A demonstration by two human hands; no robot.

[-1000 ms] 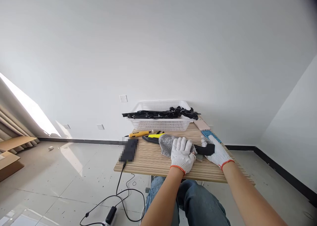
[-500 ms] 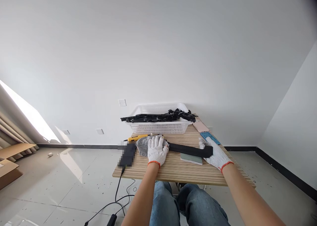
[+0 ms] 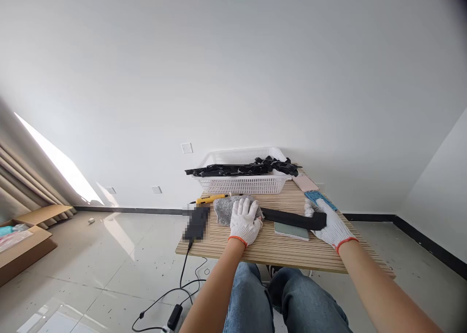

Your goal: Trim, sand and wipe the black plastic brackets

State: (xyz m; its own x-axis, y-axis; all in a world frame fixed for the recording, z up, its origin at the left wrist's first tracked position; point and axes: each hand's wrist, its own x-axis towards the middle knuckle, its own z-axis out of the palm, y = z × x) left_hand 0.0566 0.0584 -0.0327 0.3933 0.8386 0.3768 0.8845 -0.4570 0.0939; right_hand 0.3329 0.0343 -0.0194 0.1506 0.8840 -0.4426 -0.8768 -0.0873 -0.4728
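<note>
Both my hands wear white knit gloves with orange-red cuffs. My left hand presses down on a grey cloth, its fingers bent slightly over it. From under the cloth's right side runs a long black strip-like part, with a thicker, blunt right end. My right hand is closed around that end, thumb on the far side. The strip's left end is hidden by the cloth and my left hand. Beneath the strip lies a flat grey-green block, partly covered.
A white plastic basket holding several black parts stands at the table's back. A yellow pen-like tool and a blurred dark object lie left. A pink pad and blue piece lie right. Cables trail on the floor.
The view has turned slightly left, so everything appears farther right. Both hands keep their places on the cloth and the black strip, with little visible movement against the table.
</note>
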